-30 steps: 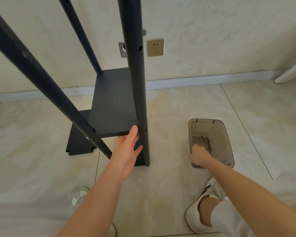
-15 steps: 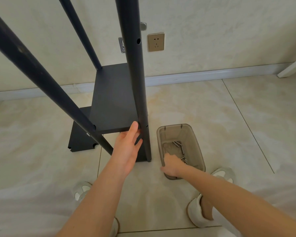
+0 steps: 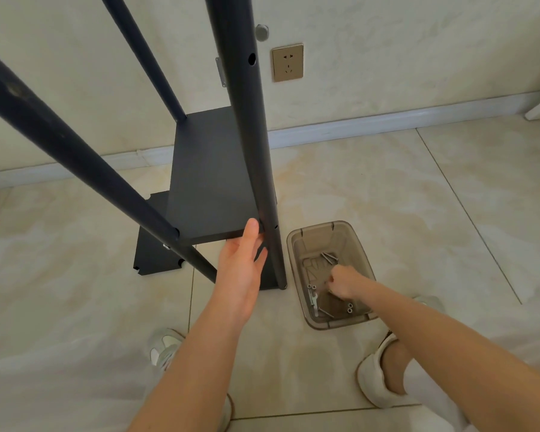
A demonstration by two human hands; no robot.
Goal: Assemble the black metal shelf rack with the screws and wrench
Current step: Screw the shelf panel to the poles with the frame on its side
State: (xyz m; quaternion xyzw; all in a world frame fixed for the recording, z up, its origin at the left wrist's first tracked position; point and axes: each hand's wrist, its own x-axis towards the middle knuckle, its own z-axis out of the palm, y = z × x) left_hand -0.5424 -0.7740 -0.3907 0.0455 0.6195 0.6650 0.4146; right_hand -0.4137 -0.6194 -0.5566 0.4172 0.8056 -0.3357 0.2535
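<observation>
The black rack (image 3: 212,182) stood upright on the tiled floor (image 3: 387,198) close to the wall, with three of its poles in view and one shelf raised above a lower panel (image 3: 152,257) that lay at floor level. The left hand (image 3: 240,269) was at the front right corner of the raised shelf, just beside the nearest pole (image 3: 256,151), its fingers straight and pointing up against the shelf's front edge and the thumb spread towards the pole. A translucent brown bin (image 3: 320,227) sat on the floor just right of that pole's foot. The right hand (image 3: 345,282) was inside the bin with its fingers curled downward; whether it held anything could not be determined. Loose screws (image 3: 331,258) lay at the far end of the bin and more along its near side, with a flat wrench (image 3: 314,302) against the left wall. A wall socket (image 3: 288,62) was mounted behind the rack. Two light shoes (image 3: 378,381) showed at the bottom of the view.
</observation>
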